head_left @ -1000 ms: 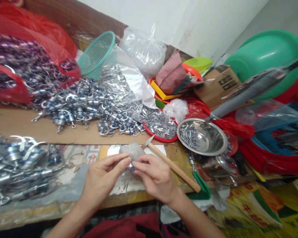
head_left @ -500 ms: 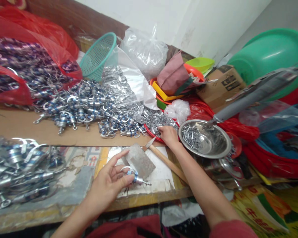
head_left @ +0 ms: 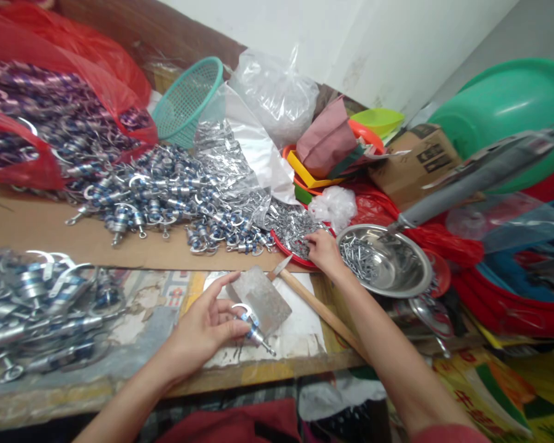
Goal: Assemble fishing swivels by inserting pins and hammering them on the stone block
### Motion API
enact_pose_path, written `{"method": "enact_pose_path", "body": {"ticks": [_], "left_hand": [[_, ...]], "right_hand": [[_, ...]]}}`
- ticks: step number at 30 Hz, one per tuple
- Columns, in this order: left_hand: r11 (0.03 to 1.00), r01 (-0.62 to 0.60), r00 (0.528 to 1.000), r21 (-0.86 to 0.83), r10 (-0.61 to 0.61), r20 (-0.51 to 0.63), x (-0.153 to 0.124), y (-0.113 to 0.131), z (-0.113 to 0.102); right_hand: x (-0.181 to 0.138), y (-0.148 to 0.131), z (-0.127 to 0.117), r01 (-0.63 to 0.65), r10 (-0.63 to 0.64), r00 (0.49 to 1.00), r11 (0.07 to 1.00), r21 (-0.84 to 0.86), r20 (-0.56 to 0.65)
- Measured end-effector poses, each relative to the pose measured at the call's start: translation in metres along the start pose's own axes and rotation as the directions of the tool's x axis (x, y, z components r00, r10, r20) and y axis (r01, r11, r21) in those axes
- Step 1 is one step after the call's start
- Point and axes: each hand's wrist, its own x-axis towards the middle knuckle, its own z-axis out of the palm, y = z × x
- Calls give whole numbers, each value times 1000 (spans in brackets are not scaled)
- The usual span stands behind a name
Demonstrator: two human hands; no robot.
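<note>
My left hand [head_left: 219, 326] pinches a part [head_left: 255, 330], its long axis slanting rightward toward me; beyond it, to the right, my right hand [head_left: 324, 252] is at the clips [head_left: 289, 226], its grip unclear

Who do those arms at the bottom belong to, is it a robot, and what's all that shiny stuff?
There's no robot here! Those are a person's own bare arms. One camera sits on the person's head, looking forward and down, so you see what the person's work looks like from above.

On the table are a grey block, a hammer with a wooden handle, and piles of silver-and-blue metal pieces. A steel bowl holds thin metal pins.

The left hand holds one silver-and-blue piece. The right hand reaches into little metal strips in a red dish; whether it's pinching one is too small to tell.
</note>
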Motion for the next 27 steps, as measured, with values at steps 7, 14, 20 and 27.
{"method": "enact_pose_path", "body": {"ticks": [7, 14, 20, 27], "left_hand": [[1000, 1, 1000, 6, -1, 1, 0, 1, 0], [1000, -27, 1000, -4, 27, -6, 0, -2, -1], [999, -48, 999, 24, 48, -16, -1, -3, 0], [999, -40, 998, 22, 41, -41, -1, -2, 0]], "right_hand": [[-61, -53, -15, 70, -83, 996, 930, 360, 19], [-120, -103, -3, 560, -485, 829, 712, 424, -279], [-139, -110, -7, 585, -566, 806, 805, 94, -173], [-153, -114, -12, 522, -514, 853, 847, 99, -97]]}}
